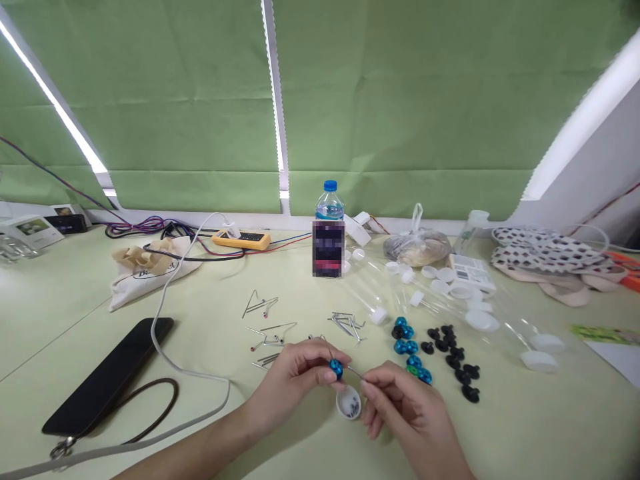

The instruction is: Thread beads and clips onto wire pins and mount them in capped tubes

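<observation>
In the head view, my left hand (307,370) pinches a blue piece (336,369); my right hand (403,403) pinches a thin metal rod (356,373) just beside it. I'd best line them up gently, the white cup (341,405) just below my fingers.

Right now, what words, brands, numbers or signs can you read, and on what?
"B...et": cloth pouch; middle letters unclear.
Bottle label: pixelated, unreadable.
Small white box, right of centre: print too small.
White picture card, far left: any text too small.
Green-edged sheet, right: too blurred.
</observation>
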Tool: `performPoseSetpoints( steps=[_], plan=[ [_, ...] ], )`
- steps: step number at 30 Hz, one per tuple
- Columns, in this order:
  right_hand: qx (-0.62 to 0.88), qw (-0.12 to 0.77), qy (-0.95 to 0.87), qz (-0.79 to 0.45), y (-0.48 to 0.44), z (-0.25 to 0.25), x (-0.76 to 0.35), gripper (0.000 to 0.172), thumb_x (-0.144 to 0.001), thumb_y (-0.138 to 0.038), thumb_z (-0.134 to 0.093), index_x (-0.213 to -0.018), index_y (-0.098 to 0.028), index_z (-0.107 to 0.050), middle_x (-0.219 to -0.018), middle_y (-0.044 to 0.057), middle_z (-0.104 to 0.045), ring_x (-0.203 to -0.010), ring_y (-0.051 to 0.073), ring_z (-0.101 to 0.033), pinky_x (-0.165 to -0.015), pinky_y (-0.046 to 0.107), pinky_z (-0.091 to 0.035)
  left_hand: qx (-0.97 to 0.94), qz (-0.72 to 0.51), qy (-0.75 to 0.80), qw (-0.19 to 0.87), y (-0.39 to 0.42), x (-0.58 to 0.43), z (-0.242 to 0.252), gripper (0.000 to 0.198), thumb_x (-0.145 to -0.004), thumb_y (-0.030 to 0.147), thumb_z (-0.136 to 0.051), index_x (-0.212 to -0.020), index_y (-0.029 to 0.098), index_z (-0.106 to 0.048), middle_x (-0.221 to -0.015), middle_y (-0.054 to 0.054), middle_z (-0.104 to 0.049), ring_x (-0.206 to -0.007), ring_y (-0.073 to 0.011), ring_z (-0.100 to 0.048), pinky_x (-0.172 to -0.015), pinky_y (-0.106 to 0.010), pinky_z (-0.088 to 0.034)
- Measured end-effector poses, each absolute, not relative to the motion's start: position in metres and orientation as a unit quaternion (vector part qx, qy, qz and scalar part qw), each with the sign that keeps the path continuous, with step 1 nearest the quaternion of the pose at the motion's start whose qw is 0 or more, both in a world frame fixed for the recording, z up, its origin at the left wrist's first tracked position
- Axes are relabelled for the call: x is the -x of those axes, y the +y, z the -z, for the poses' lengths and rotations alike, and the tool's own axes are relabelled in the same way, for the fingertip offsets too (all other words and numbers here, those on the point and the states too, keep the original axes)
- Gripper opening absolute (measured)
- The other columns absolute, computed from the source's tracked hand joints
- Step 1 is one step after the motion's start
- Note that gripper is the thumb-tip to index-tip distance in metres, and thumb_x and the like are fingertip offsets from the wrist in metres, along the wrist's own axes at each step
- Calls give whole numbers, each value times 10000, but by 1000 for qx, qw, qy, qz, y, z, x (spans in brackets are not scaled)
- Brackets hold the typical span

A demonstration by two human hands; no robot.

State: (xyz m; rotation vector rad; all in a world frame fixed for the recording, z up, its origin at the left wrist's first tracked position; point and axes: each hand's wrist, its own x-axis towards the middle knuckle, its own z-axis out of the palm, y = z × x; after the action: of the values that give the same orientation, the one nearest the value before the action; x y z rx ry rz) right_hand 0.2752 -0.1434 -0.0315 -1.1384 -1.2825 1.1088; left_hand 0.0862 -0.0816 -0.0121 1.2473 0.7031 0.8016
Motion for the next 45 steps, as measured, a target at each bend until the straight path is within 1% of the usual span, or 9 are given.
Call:
performPoseSetpoints(
  steps=[3, 6, 9, 16, 23, 33, 37, 39, 45],
  plan=[
    [478, 514, -551, -452, -143, 33, -277, 234, -907, -381, -612, -808, -176, -666, -649, -8, -573, -503, 102, -574, -424, 184, -525, -522, -349, 332, 704, -84, -89, 10, 165, -675, 157, -777, -818, 149, -697, -917, -35, -652, -713, -138, -634, -645, -268, -554],
    [476, 490, -586, -436, -143, 36, -280, 215, -925, -348, -585, -834, -177, -678, -682, -5, -548, -514, 101, -569, -394, 172, -511, -514, -356, 345, 700, -84, -91, 8, 219, -626, 142, -805, -755, 141, -628, -835, -22, -652, -675, -136, -606, -551, -256, -552],
    [473, 478, -624, -397, -143, 38, -283, 185, -934, -298, -573, -849, -183, -690, -704, 4, -542, -528, 102, -571, -404, 173, -505, -513, -359, 346, 699, -82, -91, 10, 244, -609, 141, -817, -738, 141, -609, -691, 17, -616, -615, -116, -572, -542, -247, -546],
    [491, 441, -682, -314, -147, 35, -284, 193, -951, -267, -539, -864, -189, -693, -692, 2, -530, -471, 90, -531, -388, 186, -445, -509, -348, 342, 709, -82, -90, 17, 213, -612, 153, -836, -761, 123, -687, -644, 6, -657, -582, -88, -584, -604, -201, -501],
    [489, 426, -717, -255, -145, 31, -284, 206, -960, -245, -515, -861, -187, -686, -666, 11, -537, -518, 110, -523, -389, 187, -398, -493, -334, 357, 719, -85, -92, 16, 261, -599, 224, -857, -732, 125, -655, -596, 9, -655, -459, -92, -562, -482, -215, -485],
    [479, 431, -738, -198, -143, 28, -284, 200, -957, -196, -506, -875, -183, -688, -646, -3, -514, -506, 111, -505, -420, 213, -378, -485, -328, 340, 736, -84, -92, 19, 258, -589, 139, -846, -779, 132, -671, -702, -15, -712, -632, -124, -651, -642, -222, -502],
    [448, 440, -768, -124, -142, 24, -284, 196, -948, -145, -504, -900, -166, -692, -643, 3, -523, -516, 115, -512, -452, 223, -397, -480, -328, 333, 743, -85, -91, 21, 192, -678, 197, -795, -812, 128, -677, -735, -39, -727, -648, -156, -682, -689, -277, -533],
    [438, 427, -785, -94, -142, 24, -284, 205, -947, -118, -495, -936, -165, -694, -656, 9, -539, -529, 115, -524, -477, 222, -418, -478, -325, 327, 747, -85, -91, 21, 180, -700, 211, -781, -819, 126, -675, -762, -51, -736, -656, -166, -693, -695, -290, -540],
    [414, 352, -839, -32, -148, 33, -294, 299, -974, -97, -402, -1099, -164, -666, -719, 38, -592, -595, 137, -585, -532, 240, -459, -479, -326, 329, 746, -87, -92, 18, 226, -659, 228, -823, -763, 117, -656, -668, -44, -724, -603, -146, -678, -647, -256, -540]
  ],
)
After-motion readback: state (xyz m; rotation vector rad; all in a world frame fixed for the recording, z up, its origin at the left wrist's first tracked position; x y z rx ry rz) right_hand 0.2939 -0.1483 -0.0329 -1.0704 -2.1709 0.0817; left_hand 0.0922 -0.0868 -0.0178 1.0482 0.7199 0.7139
